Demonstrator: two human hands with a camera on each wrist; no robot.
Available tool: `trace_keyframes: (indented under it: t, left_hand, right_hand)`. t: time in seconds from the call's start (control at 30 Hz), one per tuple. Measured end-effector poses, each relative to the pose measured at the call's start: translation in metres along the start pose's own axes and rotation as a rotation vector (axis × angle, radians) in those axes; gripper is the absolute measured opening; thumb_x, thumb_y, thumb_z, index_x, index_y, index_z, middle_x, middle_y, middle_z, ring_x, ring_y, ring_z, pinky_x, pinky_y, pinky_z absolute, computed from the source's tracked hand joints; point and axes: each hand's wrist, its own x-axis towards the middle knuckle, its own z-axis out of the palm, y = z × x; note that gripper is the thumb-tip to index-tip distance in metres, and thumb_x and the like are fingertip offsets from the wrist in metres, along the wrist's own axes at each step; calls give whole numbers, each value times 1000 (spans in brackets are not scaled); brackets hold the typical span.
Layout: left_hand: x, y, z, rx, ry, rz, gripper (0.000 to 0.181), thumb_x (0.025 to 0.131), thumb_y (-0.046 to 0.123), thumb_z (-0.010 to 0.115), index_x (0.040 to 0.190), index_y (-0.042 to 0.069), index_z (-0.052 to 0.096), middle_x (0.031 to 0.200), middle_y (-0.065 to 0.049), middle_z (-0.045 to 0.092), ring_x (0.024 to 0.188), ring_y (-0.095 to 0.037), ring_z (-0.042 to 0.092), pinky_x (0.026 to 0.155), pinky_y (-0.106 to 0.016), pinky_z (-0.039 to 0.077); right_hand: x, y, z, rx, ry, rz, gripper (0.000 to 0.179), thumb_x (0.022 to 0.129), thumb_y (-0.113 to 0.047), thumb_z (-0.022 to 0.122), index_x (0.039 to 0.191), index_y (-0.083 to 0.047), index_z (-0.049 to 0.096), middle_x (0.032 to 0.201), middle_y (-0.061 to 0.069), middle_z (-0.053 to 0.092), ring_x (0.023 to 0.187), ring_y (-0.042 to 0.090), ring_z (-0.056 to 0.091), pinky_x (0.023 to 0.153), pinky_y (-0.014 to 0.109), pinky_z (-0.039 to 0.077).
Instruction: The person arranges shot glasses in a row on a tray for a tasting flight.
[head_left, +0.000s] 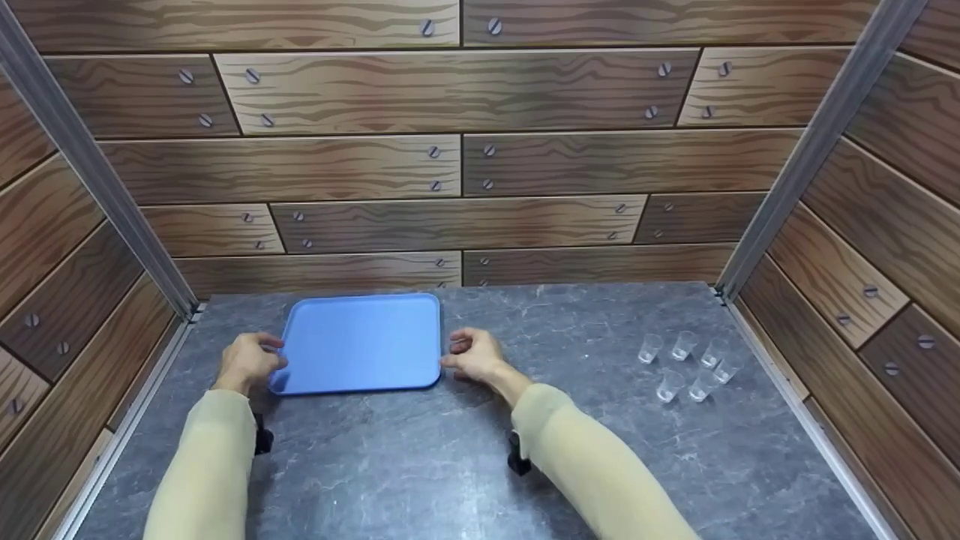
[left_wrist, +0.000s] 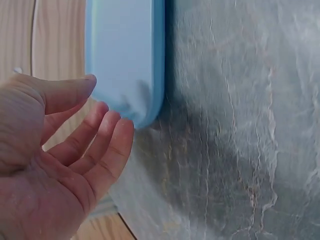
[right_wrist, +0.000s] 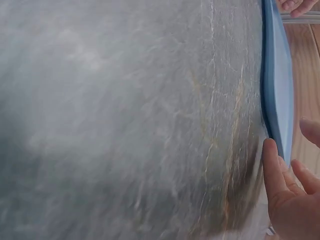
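Observation:
A blue rectangular tray (head_left: 360, 341) lies flat on the grey tabletop. Beside its left edge is my left hand (head_left: 251, 361), fingers slightly bent and thumb apart from them. In the left wrist view the fingertips of the left hand (left_wrist: 75, 150) come close to the tray's corner (left_wrist: 125, 65); whether they touch it I cannot tell. My right hand (head_left: 476, 355) is at the opposite short edge, thumb and fingers spread. The right wrist view has a fingertip of the right hand (right_wrist: 295, 200) against or very near the tray's rim (right_wrist: 277, 90).
Several small clear cups (head_left: 703, 386) stand grouped on the right of the grey marbled tabletop (head_left: 405, 472). Wood-patterned walls (head_left: 465, 165) enclose the back and both sides, with metal posts (head_left: 787, 165) at the corners.

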Motion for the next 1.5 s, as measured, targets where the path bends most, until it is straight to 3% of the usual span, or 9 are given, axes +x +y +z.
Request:
trace_keyframes:
  t: [0.13, 0.33, 0.47, 0.6, 0.7, 0.83, 1.07, 1.33, 1.5]
  left_hand:
    - [4, -5, -3, -8, -21, -20, 53, 96, 13, 73, 147, -2, 68, 149, -31, 69, 138, -53, 64, 116, -64, 52]
    - [6, -15, -4, -28, -57, -70, 64, 99, 11, 68, 160, 0, 57, 158, -33, 61, 147, -54, 57, 120, -63, 51]
    - [8, -17, -3, -55, -41, -74, 68, 95, 6, 64, 161, -1, 55, 156, -34, 62, 143, -51, 62, 110, -52, 59]
    - [11, -15, 2, -118, -37, -82, 69, 91, 0, 59, 160, -1, 57, 151, -33, 66, 120, -37, 71, 82, -31, 61]
    - [13, -14, 7, -182, -58, -100, 67, 93, -3, 56, 160, 0, 58, 150, -32, 67, 106, -24, 70, 71, -25, 59]
    - [14, -15, 10, -224, -74, -112, 66, 94, -5, 53, 160, 0, 57, 152, -33, 64, 100, -19, 69, 70, -28, 61]
    - [15, -20, 9, -168, -60, -97, 63, 99, 1, 47, 160, 4, 59, 157, -34, 61, 102, -23, 70, 67, -30, 62]
    - [16, -18, 8, -103, -6, -55, 63, 92, -2, 52, 153, 2, 66, 143, -32, 70, 112, -32, 68, 71, -24, 52]
    - [15, -16, 10, -110, -10, -62, 64, 90, -4, 52, 152, 2, 66, 143, -31, 69, 116, -35, 65, 72, -25, 53]
  right_hand:
    - [8, -6, 5, -25, 4, 23, 57, 89, 2, 86, 143, 3, 68, 125, 21, 72, 93, 22, 73, 82, 37, 70]
    - [16, -11, 17, -81, 10, 38, 65, 85, 5, 88, 147, -2, 70, 121, 14, 71, 93, 19, 71, 76, 30, 68]
    - [19, -13, 21, -116, 3, 29, 67, 84, 6, 87, 148, -3, 69, 124, 14, 71, 101, 22, 72, 75, 31, 68]
    - [20, -13, 19, -114, -11, 39, 67, 85, 10, 85, 149, -3, 68, 129, 18, 70, 108, 27, 73, 76, 34, 69]
    - [20, -11, 16, -125, -4, 59, 68, 84, 13, 83, 148, -4, 69, 130, 19, 70, 109, 28, 73, 75, 36, 70]
    - [22, -11, 14, -143, -1, 73, 69, 84, 16, 81, 149, -5, 70, 129, 19, 70, 107, 27, 73, 73, 36, 69]
    - [29, -14, 18, -178, -5, 52, 73, 76, 19, 82, 145, -4, 74, 123, 21, 72, 99, 21, 67, 68, 33, 68]
    - [34, -20, 19, -148, 6, 74, 68, 74, 23, 76, 137, -1, 77, 114, 17, 70, 90, 19, 63, 66, 35, 68]
    - [33, -21, 12, -144, -9, 52, 64, 75, 19, 74, 136, 0, 77, 118, 19, 70, 94, 17, 60, 68, 33, 67]
